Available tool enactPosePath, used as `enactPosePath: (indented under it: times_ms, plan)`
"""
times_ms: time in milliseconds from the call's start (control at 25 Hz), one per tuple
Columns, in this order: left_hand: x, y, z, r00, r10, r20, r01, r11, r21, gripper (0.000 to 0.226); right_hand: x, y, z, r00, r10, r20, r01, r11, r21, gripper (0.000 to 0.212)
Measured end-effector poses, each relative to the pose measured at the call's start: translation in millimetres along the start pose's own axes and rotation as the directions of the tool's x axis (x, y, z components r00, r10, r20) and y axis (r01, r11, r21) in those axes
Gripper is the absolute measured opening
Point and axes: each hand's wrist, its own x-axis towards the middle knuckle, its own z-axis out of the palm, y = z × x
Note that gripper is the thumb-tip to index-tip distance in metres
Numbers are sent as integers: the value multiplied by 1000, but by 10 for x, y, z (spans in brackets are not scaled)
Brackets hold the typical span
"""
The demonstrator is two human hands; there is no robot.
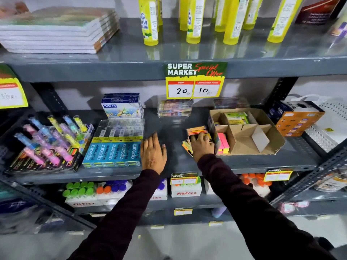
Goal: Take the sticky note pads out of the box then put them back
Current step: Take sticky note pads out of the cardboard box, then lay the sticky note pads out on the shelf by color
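A brown cardboard box (270,135) with dividers stands on the middle shelf, right of centre. Inside it are pink and yellow sticky note pads (223,142) at the front left and a green packet (237,118) at the back. A pile of sticky note pads (197,130) lies on the shelf just left of the box. My right hand (201,146) rests on top of this pile, fingers curled over the pads. My left hand (153,152) lies flat on the bare shelf to the left, palm down, holding nothing.
Blue pencil packs (112,152) and a rack of coloured pens (48,141) fill the shelf's left. Orange boxes (296,119) stand right of the cardboard box. A price tag (194,80) hangs from the upper shelf, which holds yellow bottles (150,21) and stacked books (56,30).
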Motion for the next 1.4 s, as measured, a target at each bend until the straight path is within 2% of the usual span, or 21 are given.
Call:
enactPosePath:
  times_ms: [80, 160, 240, 360, 440, 520, 640, 720, 840, 1000, 1120, 1200, 1320, 1360, 1400]
  plan:
    - [36, -38, 59, 999, 3, 48, -3, 1000, -6, 55, 142, 67, -171, 996, -20, 88, 12, 996, 93, 49]
    - [35, -72, 121, 995, 21, 93, -19, 1000, -17, 57, 282, 179, -324, 999, -21, 38, 16, 991, 131, 41]
    - [6, -103, 184, 993, 78, 93, -76, 997, -24, 59, 359, 253, -359, 1000, 9, 4, -9, 991, 133, 44]
    - [-79, -241, 214, 969, 170, 178, -167, 985, -36, 87, 424, 280, -284, 993, 27, 114, -44, 987, 156, 58]
    - [-168, -334, 260, 942, 209, 264, -219, 976, 9, 108, 512, 286, -256, 994, 41, 106, -56, 988, 143, 68]
    - [-227, -399, 320, 915, 218, 340, -252, 966, 59, 116, 587, 269, -285, 997, 49, 63, -57, 990, 131, 73]
    - [-250, -431, 381, 899, 207, 387, -265, 959, 104, 123, 651, 245, -331, 999, 35, -15, -33, 994, 102, 62]
    - [-247, -439, 378, 893, 219, 393, -280, 954, 106, 125, 686, 273, -359, 1000, 16, 14, -18, 993, 115, 57]
    - [-246, -449, 382, 888, 199, 414, -268, 956, 117, 126, 733, 352, -423, 997, 63, 36, -69, 983, 172, 53]
    - [-192, -444, 416, 876, 184, 446, -278, 948, 154, 130, 847, 235, -586, 998, 44, -51, -25, 943, 333, 30]
    - [-202, -427, 408, 877, 187, 443, -277, 949, 149, 129, 959, -206, -551, 973, -36, -228, 109, 943, 316, 25]
    - [-195, -428, 399, 877, 185, 443, -279, 948, 157, 126, 989, -538, -373, 951, -189, -246, 252, 934, 253, 33]
    - [-159, -442, 396, 859, 199, 472, -318, 930, 187, 123, 939, -799, 3, 898, -437, 54, 426, 894, 141, 42]
    - [-153, -450, 390, 852, 201, 484, -324, 928, 184, 122, 913, -817, 94, 873, -471, 126, 455, 880, 133, 43]
    - [-157, -456, 382, 852, 199, 484, -321, 929, 183, 121, 891, -814, 133, 870, -475, 132, 456, 878, 147, 45]
